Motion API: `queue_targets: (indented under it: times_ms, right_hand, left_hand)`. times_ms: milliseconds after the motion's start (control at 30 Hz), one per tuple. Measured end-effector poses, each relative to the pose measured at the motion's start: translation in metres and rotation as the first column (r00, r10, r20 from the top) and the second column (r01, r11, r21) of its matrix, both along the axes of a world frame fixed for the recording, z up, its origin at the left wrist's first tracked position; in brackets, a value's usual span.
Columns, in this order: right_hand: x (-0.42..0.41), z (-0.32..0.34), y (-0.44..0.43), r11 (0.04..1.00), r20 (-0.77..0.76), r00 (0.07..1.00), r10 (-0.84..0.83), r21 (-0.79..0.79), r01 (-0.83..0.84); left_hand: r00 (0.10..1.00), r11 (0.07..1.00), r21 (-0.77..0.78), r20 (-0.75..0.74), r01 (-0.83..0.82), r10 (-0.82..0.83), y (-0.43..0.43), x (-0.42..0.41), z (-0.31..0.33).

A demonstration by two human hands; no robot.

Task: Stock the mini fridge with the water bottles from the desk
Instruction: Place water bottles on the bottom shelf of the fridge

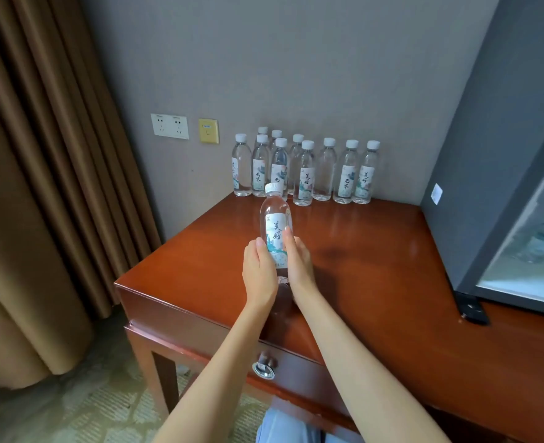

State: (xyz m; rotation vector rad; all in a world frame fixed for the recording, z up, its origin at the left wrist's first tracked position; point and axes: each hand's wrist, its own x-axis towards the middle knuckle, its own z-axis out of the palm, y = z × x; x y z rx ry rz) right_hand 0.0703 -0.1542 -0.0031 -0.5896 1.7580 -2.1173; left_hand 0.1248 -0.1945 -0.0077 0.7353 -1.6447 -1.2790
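Observation:
I hold one clear water bottle [275, 223] with a white cap and a printed label upright above the wooden desk [376, 266]. My left hand [257, 270] grips its left side and my right hand [299, 263] grips its right side, thumbs on the label. Several more bottles [305, 172] of the same kind stand in a cluster at the back of the desk against the wall. The mini fridge [501, 161], dark grey with a glass door, stands on the desk at the right, its door shut.
Brown curtains [40, 187] hang at the left beside the desk. Wall sockets [169, 126] and a yellow switch plate [208, 131] sit on the grey wall. A drawer with a ring pull [263, 369] is under the desk's front edge.

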Motion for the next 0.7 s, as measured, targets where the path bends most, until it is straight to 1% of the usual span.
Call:
queue_targets:
  times_ms: [100,267,400,467,533,633,700]
  right_hand:
    - [0.005,0.001,0.02,1.0,0.028,0.999,-0.019,0.003,0.019]
    - [0.004,0.005,0.06,0.995,0.036,0.994,-0.102,-0.017,0.102]
    - [-0.006,0.008,0.103,0.983,0.045,0.982,-0.182,-0.027,0.184]
    - [-0.014,0.009,0.13,0.972,0.047,0.972,-0.229,-0.038,0.231]
    - [-0.022,0.011,0.159,0.962,0.045,0.963,-0.265,-0.053,0.267]
    - [-0.036,0.01,0.204,0.948,0.009,0.95,-0.311,-0.07,0.311]
    - [-0.044,0.008,0.232,0.938,-0.034,0.94,-0.34,-0.08,0.337]
  left_hand:
    - [0.999,0.999,-0.023,0.037,0.04,-0.039,0.016,0.006,0.0]
    - [0.988,0.986,-0.129,0.126,0.101,-0.085,0.05,0.005,-0.004]
    - [0.964,0.954,-0.183,0.166,0.239,-0.21,0.085,-0.006,-0.005]
    - [0.929,0.909,-0.218,0.192,0.354,-0.316,0.103,-0.013,-0.005]
    - [0.883,0.843,-0.271,0.209,0.464,-0.419,0.122,-0.019,-0.005]
    - [0.81,0.732,-0.347,0.228,0.586,-0.54,0.151,-0.028,-0.004]
    - [0.761,0.636,-0.427,0.26,0.643,-0.595,0.17,-0.035,-0.002]
